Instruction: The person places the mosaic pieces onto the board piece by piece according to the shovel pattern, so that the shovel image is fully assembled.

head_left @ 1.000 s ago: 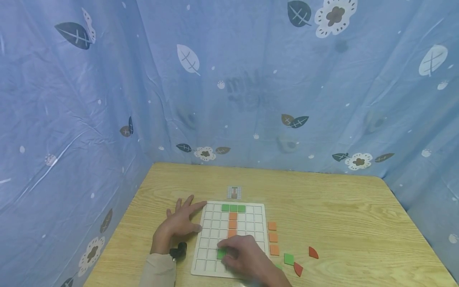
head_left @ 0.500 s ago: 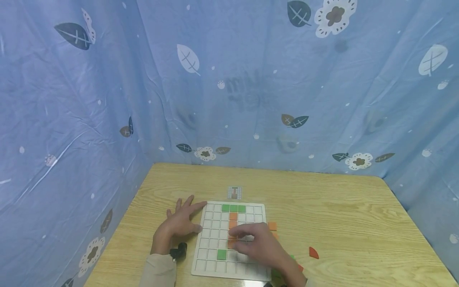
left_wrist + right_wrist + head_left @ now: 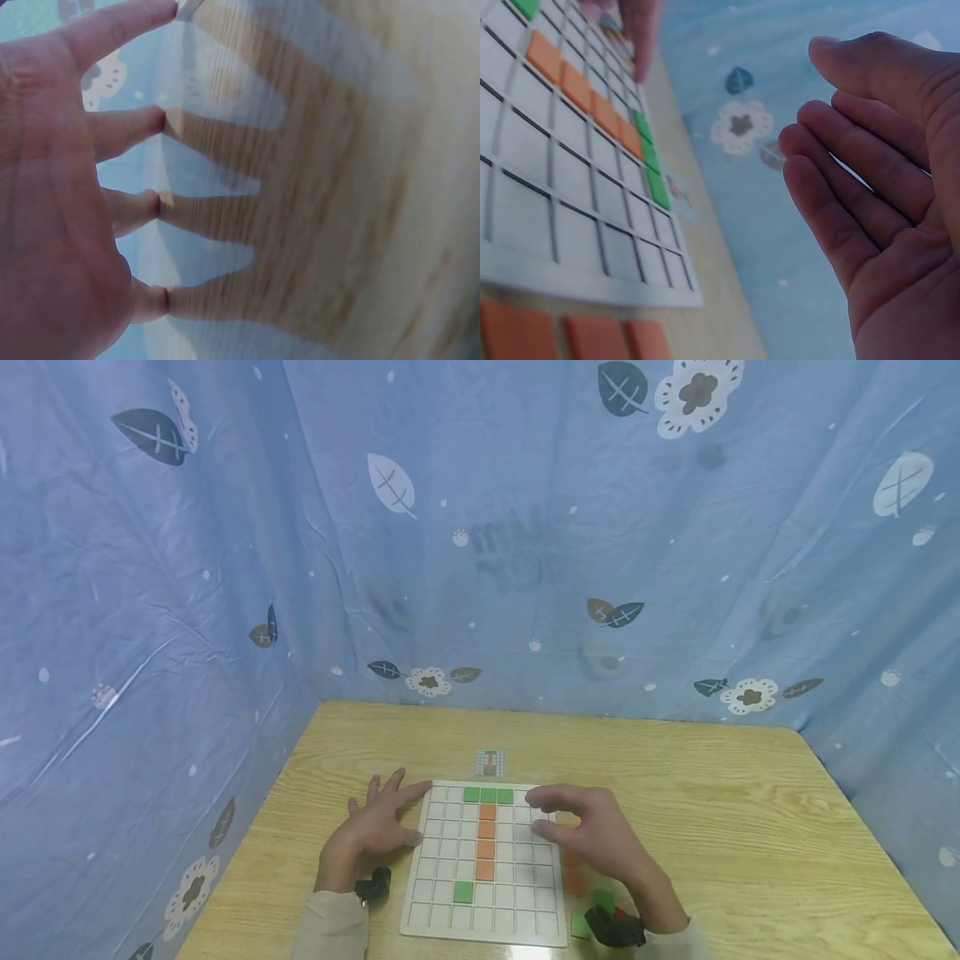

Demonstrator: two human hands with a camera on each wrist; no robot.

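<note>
A white grid board lies on the table. Along its top row sit three green square tiles, with a column of several orange square tiles below the middle one. Another green tile lies lower left of that column. My left hand is spread at the board's left side, index fingertip and thumb at its edge; the left wrist view shows other fingertips touching the table. Above the board's right side hovers my right hand, fingers loosely bent and apart from the thumb. Its palm holds nothing.
Loose orange tiles line the board's right side, partly hidden by my right hand in the head view. Green tiles and a bit of red show near my right wrist. A small pattern card lies beyond the board. Blue curtain surrounds the table.
My right hand has let go of an orange tile at the column's lower end, then risen away to the right and farther back. My left hand has not moved.
</note>
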